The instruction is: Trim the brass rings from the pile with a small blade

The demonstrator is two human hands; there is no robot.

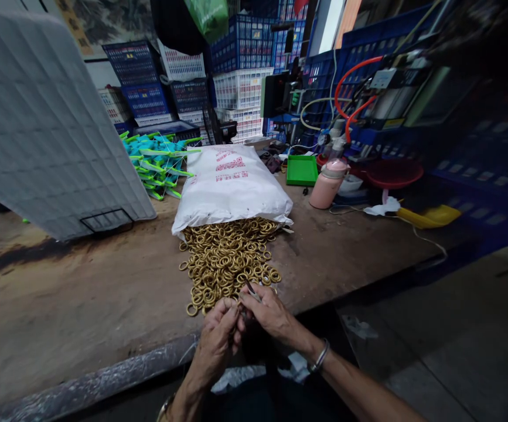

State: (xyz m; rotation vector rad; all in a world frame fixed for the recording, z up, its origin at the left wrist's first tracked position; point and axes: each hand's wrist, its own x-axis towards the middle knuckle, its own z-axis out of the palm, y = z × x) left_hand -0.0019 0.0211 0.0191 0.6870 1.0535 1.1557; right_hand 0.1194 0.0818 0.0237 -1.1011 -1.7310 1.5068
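At the front edge of the workbench, my left hand (221, 331) and my right hand (271, 313) meet, with fingertips nearly touching. My right hand is closed on a slim metal tool (252, 291), perhaps a small knife, whose dark end points up and away from me. The fingers of my left hand are pinched together; whatever is between them is hidden, possibly a ring. Just beyond both hands lies a heap of gold-coloured rings (225, 258), spilling from the mouth of a white sack (236, 187) with red print.
A grey padded panel (55, 129) stands at left, near cyan and lime-green pieces (159, 161). Right of the sack are a green tray (302, 170), a pink bottle (327, 184), a red dish (394, 173) and a yellow scoop (432, 217). Stacked crates (242, 88) fill the back.
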